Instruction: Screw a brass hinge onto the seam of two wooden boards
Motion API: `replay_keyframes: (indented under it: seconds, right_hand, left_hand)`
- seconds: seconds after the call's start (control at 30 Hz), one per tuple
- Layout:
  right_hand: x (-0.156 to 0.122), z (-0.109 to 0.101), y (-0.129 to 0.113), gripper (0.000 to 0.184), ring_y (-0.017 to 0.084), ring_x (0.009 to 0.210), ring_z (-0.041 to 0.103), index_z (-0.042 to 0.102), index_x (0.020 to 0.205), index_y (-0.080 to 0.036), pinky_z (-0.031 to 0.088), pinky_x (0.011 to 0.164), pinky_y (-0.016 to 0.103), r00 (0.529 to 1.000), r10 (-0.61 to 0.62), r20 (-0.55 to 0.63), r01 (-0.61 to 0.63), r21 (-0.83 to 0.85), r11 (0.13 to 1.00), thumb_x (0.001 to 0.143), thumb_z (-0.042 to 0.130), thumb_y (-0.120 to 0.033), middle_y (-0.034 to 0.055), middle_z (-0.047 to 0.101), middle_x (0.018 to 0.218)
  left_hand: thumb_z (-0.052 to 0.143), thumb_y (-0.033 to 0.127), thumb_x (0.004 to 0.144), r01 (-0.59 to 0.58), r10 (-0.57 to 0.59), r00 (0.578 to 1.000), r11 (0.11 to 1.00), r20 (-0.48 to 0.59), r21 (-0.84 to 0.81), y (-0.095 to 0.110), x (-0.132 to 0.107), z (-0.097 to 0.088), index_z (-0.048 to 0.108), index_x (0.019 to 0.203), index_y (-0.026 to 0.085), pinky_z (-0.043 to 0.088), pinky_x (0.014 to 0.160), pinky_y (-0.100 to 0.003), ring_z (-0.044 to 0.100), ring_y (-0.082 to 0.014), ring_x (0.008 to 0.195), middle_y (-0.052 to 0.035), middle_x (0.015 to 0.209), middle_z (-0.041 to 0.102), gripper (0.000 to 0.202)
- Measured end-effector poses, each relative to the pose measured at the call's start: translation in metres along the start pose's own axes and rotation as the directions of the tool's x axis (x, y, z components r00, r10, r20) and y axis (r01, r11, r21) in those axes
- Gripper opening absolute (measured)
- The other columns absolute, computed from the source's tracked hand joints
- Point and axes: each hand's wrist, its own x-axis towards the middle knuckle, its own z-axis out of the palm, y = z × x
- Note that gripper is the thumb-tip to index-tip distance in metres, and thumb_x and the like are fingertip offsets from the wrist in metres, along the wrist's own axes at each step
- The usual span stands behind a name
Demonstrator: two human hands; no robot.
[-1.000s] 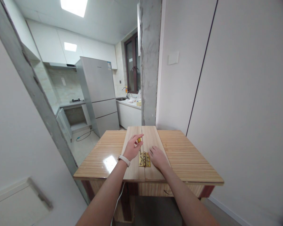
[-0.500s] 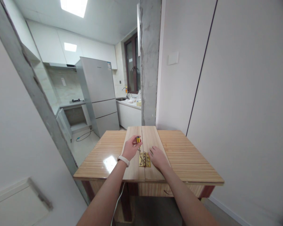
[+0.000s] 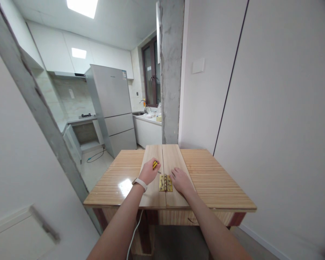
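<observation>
Gold hinge [image 3: 165,183], flat across boards [image 3: 171,159]; tilted screwdriver [image 3: 155,165]

Wears a whitish, watch-like band [image 3: 141,183] around the left wrist [image 3: 143,178]. Has left hand [image 3: 150,171], right hand [image 3: 181,180] and both forearms [image 3: 124,213] bare.

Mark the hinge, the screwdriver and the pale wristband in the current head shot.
Hinge [image 3: 165,183]: head view, on the central knuckle between its two leaves.
Screwdriver [image 3: 155,165]: head view, on the yellow part of its handle.
Wristband [image 3: 141,183]: head view, on the pale strap.
</observation>
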Motion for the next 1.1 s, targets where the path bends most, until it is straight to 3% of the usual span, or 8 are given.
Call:
replay_keyframes:
  seconds: [0.07, 0.13, 0.2, 0.3, 0.5, 0.7, 0.93, 1.1]
  right_hand:
    - [0.000, -0.001, 0.000, 0.039, 0.023, 0.123, 0.051, 0.066, 0.117, -0.023, 0.032, 0.107, 0.033, 1.000, 0.003, 0.002, -0.003, -0.002, 1.000, 0.103, 0.037, -0.044, 0.0115, 0.062, 0.131]
    - [0.001, -0.001, -0.001, 0.039, 0.023, 0.122, 0.052, 0.067, 0.116, -0.023, 0.032, 0.107, 0.033, 1.000, 0.007, 0.008, -0.007, -0.006, 1.000, 0.103, 0.037, -0.044, 0.0113, 0.062, 0.130]
    - [0.001, -0.001, 0.000, 0.039, 0.023, 0.123, 0.052, 0.067, 0.116, -0.023, 0.033, 0.107, 0.033, 1.000, 0.011, 0.015, -0.011, -0.010, 1.000, 0.103, 0.037, -0.043, 0.0113, 0.062, 0.132]
    - [0.001, 0.001, 0.001, 0.039, 0.024, 0.127, 0.049, 0.067, 0.120, -0.023, 0.032, 0.108, 0.034, 0.999, 0.021, 0.024, -0.021, -0.014, 1.000, 0.102, 0.038, -0.043, 0.0116, 0.060, 0.137]
    - [0.000, 0.003, 0.002, 0.041, 0.024, 0.130, 0.048, 0.065, 0.126, -0.023, 0.030, 0.111, 0.035, 1.000, 0.015, 0.021, -0.015, -0.011, 1.000, 0.102, 0.038, -0.044, 0.0109, 0.059, 0.138]
    - [0.000, 0.001, 0.001, 0.042, 0.025, 0.131, 0.046, 0.065, 0.126, -0.023, 0.029, 0.111, 0.036, 0.999, 0.018, 0.038, -0.018, -0.011, 1.000, 0.102, 0.036, -0.043, 0.0117, 0.057, 0.141]
    - [0.000, -0.002, 0.000, 0.043, 0.024, 0.130, 0.047, 0.065, 0.124, -0.022, 0.030, 0.111, 0.036, 0.999, 0.018, 0.039, -0.018, 0.002, 1.000, 0.102, 0.036, -0.045, 0.0121, 0.057, 0.140]
    - [-0.001, -0.006, -0.003, 0.038, 0.024, 0.127, 0.050, 0.066, 0.119, -0.023, 0.032, 0.109, 0.035, 0.999, 0.019, 0.030, -0.019, 0.005, 1.000, 0.102, 0.039, -0.044, 0.0114, 0.060, 0.135]
  left_hand:
    - [0.063, 0.037, 0.090, 0.034, -0.061, 0.983, 0.988, 0.173, 0.154, -0.011, -0.008, 0.005, 0.066, 0.098, 0.021, 0.048, 0.076, -0.028, 0.064, -0.0185, 0.083, -0.0032, 0.090, 0.070, 0.018]
    - [0.073, 0.034, 0.082, 0.036, -0.081, 0.968, 0.981, 0.239, 0.190, -0.019, -0.017, 0.012, 0.070, 0.097, 0.022, 0.048, 0.075, -0.028, 0.066, -0.0195, 0.083, -0.0029, 0.089, 0.072, 0.020]
    - [0.077, 0.030, 0.077, 0.025, -0.085, 0.955, 0.977, 0.284, 0.210, -0.023, -0.023, 0.020, 0.072, 0.100, 0.023, 0.049, 0.076, -0.027, 0.067, -0.0197, 0.085, -0.0024, 0.092, 0.074, 0.025]
    - [0.072, 0.025, 0.081, -0.003, -0.076, 0.945, 0.971, 0.319, 0.239, -0.025, -0.028, 0.029, 0.072, 0.105, 0.025, 0.048, 0.086, -0.027, 0.067, -0.0204, 0.097, -0.0038, 0.104, 0.074, 0.024]
    - [0.063, 0.018, 0.087, -0.019, -0.101, 0.925, 0.950, 0.366, 0.311, -0.030, -0.025, 0.036, 0.072, 0.094, 0.022, 0.047, 0.089, -0.029, 0.067, -0.0216, 0.099, -0.0070, 0.102, 0.073, 0.011]
    - [0.061, 0.024, 0.091, -0.019, -0.122, 0.925, 0.932, 0.361, 0.363, -0.038, -0.024, 0.035, 0.068, 0.096, 0.022, 0.047, 0.090, -0.029, 0.065, -0.0210, 0.101, -0.0072, 0.108, 0.071, 0.009]
    - [0.053, 0.024, 0.096, 0.099, -0.225, 0.945, 0.888, 0.238, 0.449, -0.053, -0.011, 0.032, 0.065, 0.098, 0.019, 0.048, 0.088, -0.030, 0.065, -0.0215, 0.099, -0.0105, 0.108, 0.067, 0.013]
    - [0.059, 0.023, 0.093, 0.134, -0.242, 0.950, 0.887, 0.197, 0.441, -0.057, -0.003, 0.033, 0.062, 0.102, 0.020, 0.048, 0.088, -0.031, 0.065, -0.0219, 0.101, -0.0093, 0.108, 0.067, 0.011]
